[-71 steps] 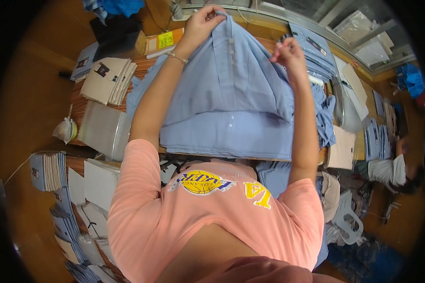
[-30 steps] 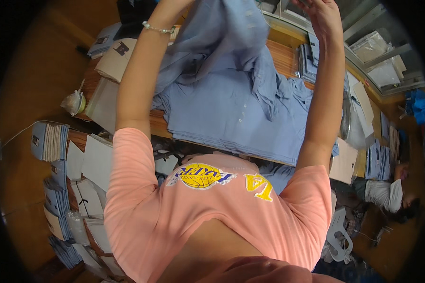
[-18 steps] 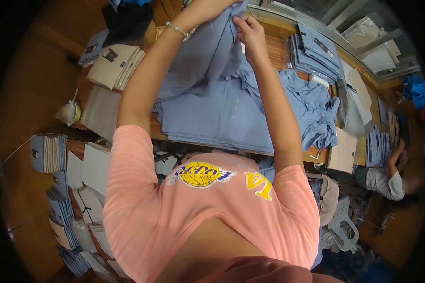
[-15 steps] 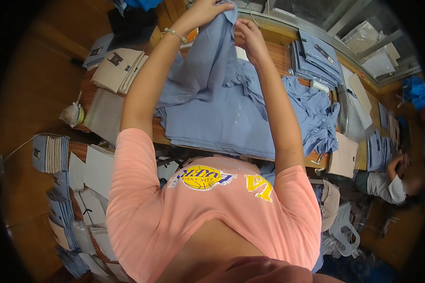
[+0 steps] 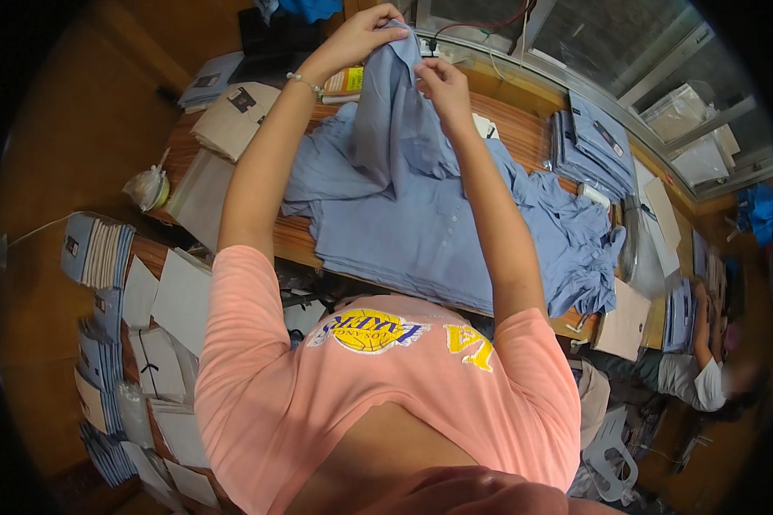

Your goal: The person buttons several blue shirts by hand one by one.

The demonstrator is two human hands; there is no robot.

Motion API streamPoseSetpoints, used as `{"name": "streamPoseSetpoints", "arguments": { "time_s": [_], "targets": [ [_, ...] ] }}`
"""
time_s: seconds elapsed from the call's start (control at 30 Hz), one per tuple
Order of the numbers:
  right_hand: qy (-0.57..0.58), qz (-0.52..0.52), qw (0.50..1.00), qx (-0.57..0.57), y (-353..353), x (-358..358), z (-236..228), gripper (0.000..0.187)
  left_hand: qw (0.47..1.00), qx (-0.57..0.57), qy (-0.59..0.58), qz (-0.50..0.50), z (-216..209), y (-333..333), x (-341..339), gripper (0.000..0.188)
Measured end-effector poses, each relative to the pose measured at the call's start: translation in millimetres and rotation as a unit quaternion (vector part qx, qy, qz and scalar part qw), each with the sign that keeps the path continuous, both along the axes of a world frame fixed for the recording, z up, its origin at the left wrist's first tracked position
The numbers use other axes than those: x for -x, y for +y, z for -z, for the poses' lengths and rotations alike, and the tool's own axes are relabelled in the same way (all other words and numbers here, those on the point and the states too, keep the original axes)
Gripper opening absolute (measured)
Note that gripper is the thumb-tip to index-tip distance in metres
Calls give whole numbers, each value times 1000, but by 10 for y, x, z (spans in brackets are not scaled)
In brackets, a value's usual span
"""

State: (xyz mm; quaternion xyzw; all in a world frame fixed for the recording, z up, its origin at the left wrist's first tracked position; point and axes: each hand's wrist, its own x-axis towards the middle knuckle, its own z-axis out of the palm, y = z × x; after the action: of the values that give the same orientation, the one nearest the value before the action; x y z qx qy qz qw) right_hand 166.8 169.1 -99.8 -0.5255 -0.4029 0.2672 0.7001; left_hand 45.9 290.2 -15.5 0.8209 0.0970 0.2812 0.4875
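Note:
A blue-grey shirt hangs from my raised left hand, which is closed on its top edge. My right hand is at the same garment's right edge, thumb and fingertips pinched together against the cloth. The lower part of this shirt drapes in loose folds over a stack of blue-grey shirts lying flat on the wooden table. Buttons show on the uppermost shirt of that stack. To its right lie crumpled blue-grey shirts, spread to the table's right side.
Packed beige shirts stand on the table's left; packed blue shirts are piled at the back right, below the window. White boards and folded shirts fill the lower left. Another person is at the far right, near a grey plastic chair.
Both hands have come slightly nearer and left with the hanging shirt. The view has shifted a little, showing more of the table's far side and a cable at the window.

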Motion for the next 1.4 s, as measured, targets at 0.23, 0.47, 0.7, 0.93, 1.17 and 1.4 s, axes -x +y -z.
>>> {"name": "streamPoseSetpoints", "arguments": {
  "time_s": [0.23, 0.47, 0.7, 0.93, 1.17, 1.4],
  "targets": [
    [-118, 115, 986, -39, 607, -632, -390, 25, 983, -105, -108, -102, 190, 449, -173, 17],
    [-392, 71, 907, -138, -193, -553, -1593, 23, 961, 52, -252, -97, -481, -404, -109, 9],
    [-286, -49, 945, 150, -1448, 139, 263, 15, 980, 191, 34, -52, 1404, -1274, 834, 11],
    [-240, -20, 954, 180, -1950, 460, 897, 12, 982, 128, 106, -91, 1896, -1746, 1095, 11],
    [-259, -5, 953, 156, -2030, 530, 1014, 11, 988, -131, 47, -61, 1829, -1692, 1133, 18],
    [-384, 21, 918, 103, -2025, 509, 1283, 8, 986, -139, 80, -45, 1889, -1685, 1146, 15]
  ]
}}
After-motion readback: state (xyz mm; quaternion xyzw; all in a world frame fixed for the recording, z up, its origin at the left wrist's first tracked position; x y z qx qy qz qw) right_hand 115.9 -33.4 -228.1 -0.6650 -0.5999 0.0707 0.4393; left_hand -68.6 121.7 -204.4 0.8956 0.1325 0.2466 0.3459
